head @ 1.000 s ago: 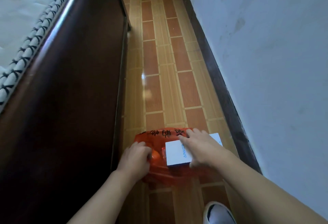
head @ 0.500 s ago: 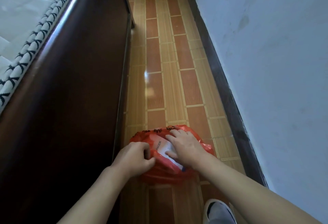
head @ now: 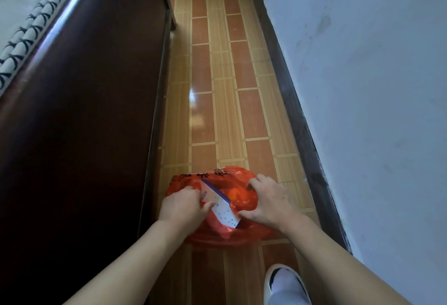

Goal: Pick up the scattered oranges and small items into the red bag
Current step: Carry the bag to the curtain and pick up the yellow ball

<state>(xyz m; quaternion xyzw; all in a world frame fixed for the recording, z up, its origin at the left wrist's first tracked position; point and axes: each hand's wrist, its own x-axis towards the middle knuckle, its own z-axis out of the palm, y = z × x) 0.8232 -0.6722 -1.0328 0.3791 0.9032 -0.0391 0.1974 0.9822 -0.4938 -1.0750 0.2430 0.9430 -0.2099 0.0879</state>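
Left hand (head: 180, 204) curled on the red bag (head: 242, 232) rim beside the white box (head: 222, 208); right hand (head: 268, 202) grip pinched the bag's right edge, orange (head: 235, 193) inside.

Narrow tiled floor (head: 227, 101) runs between dark wooden bed frame (head: 84, 101) and white wall (head: 377, 87).

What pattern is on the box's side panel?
Small blue dots on white, on the box in the red bag; head view.
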